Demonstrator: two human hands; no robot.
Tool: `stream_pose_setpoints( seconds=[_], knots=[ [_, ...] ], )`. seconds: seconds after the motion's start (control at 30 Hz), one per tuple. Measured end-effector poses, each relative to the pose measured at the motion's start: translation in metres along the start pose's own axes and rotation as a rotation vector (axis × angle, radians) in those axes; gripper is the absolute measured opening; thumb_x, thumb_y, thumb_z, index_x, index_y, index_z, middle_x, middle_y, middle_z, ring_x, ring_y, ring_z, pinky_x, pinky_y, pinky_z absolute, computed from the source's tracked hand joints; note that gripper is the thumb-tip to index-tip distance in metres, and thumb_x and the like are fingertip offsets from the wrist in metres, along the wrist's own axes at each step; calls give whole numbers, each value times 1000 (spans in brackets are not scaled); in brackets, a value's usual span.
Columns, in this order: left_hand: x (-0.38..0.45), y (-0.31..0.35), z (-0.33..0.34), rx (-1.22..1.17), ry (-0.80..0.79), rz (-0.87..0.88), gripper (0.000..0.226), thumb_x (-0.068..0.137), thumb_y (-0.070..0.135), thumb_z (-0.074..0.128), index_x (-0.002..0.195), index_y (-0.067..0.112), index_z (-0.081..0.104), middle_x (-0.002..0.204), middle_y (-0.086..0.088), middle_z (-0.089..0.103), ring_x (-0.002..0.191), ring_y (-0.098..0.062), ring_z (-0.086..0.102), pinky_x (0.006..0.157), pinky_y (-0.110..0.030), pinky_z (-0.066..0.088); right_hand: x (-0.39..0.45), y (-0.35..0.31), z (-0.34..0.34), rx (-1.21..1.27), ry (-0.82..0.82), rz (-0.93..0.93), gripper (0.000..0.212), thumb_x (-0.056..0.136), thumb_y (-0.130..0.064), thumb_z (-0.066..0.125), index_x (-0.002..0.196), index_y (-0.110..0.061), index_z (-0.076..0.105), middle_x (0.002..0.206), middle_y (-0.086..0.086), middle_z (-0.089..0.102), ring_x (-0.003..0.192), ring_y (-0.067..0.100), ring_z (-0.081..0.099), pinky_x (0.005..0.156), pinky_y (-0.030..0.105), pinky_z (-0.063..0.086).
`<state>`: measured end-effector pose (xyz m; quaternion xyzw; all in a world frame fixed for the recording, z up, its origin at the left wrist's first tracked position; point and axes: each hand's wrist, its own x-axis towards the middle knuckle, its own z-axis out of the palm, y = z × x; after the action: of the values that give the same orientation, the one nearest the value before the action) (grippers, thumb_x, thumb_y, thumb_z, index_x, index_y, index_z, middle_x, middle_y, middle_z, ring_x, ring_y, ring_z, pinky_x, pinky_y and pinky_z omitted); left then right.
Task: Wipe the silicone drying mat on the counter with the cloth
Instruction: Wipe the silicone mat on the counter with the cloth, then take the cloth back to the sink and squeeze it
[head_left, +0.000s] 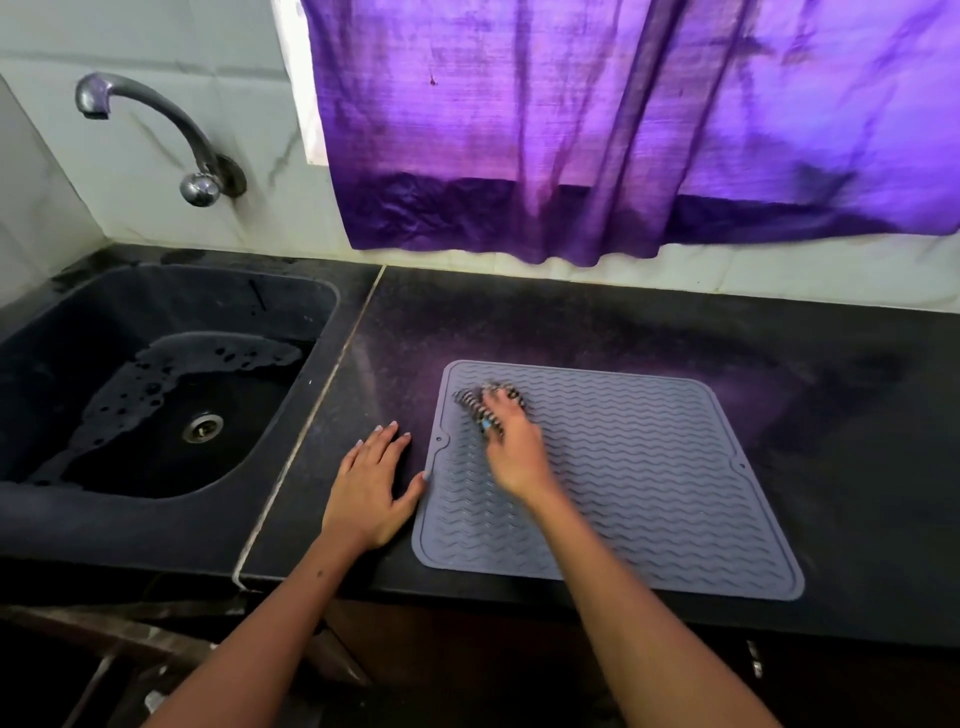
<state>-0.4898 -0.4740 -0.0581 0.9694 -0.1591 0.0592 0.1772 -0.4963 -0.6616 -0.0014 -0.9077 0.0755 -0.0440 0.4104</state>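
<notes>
The right hand (511, 441) presses a bunched cloth (480, 397) on the mat's (649, 478) far-left corner; the mat lies skewed on the desk (571, 322). The left hand (371, 483) lies flat, fingers spread, thumb touching the mat's left edge.

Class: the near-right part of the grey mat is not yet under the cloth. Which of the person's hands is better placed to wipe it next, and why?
Right. The right hand already presses the striped cloth onto the mat. The left hand lies flat on the counter beside the mat's left edge, holding nothing.

Grey wavy-ribbed mat (649, 483) flat; striped cloth (475, 402) bunched at far-left corner.
</notes>
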Motion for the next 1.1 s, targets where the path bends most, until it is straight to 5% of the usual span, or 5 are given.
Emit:
stream_pose_setpoints(
  seconds=[0.3, 0.47, 0.63, 0.87, 1.1],
  knots=[
    [0, 0, 1, 19, 8, 0, 80, 81, 65, 17, 142, 18, 38, 154, -2, 28, 144, -16, 20, 117, -33, 10, -17, 16, 28, -444, -128, -279, 61, 92, -5, 46, 148, -19, 25, 159, 1, 9, 147, 17, 5, 118, 31, 3],
    [-1, 0, -2, 7, -10, 5, 80, 81, 66, 18, 143, 18, 37, 154, -2, 27, 144, -16, 19, 117, -34, 10, 8, 4, -20, 434, -198, 163, 36, 96, -5, 44, 130, -13, 53, 115, 8, 60, 100, 21, 55, 73, 25, 48],
    [-1, 1, -2, 2, 4, -1, 80, 81, 66, 18, 142, 18, 39, 154, -2, 29, 143, -16, 20, 116, -32, 9, 10, 25, -54, -80, 198, 17, 52, 90, 4, 48, 140, -9, 41, 150, 6, 34, 140, 19, 31, 118, 32, 19],
    [0, 1, -2, -8, 7, -1, 79, 81, 65, 20, 142, 18, 38, 154, -2, 28, 143, -16, 20, 117, -33, 10, -9, 66, -30, -642, 22, -25, 65, 91, -9, 46, 148, -7, 16, 158, 10, 9, 147, 21, 5, 120, 31, 0],
    [-3, 4, -5, -28, -31, -4, 83, 80, 66, 14, 144, 17, 35, 155, -3, 25, 144, -16, 17, 117, -32, 6, 5, 40, -55, -43, 11, 179, 41, 96, -10, 43, 136, -16, 46, 142, 10, 47, 133, 27, 41, 109, 32, 31]
  ],
)
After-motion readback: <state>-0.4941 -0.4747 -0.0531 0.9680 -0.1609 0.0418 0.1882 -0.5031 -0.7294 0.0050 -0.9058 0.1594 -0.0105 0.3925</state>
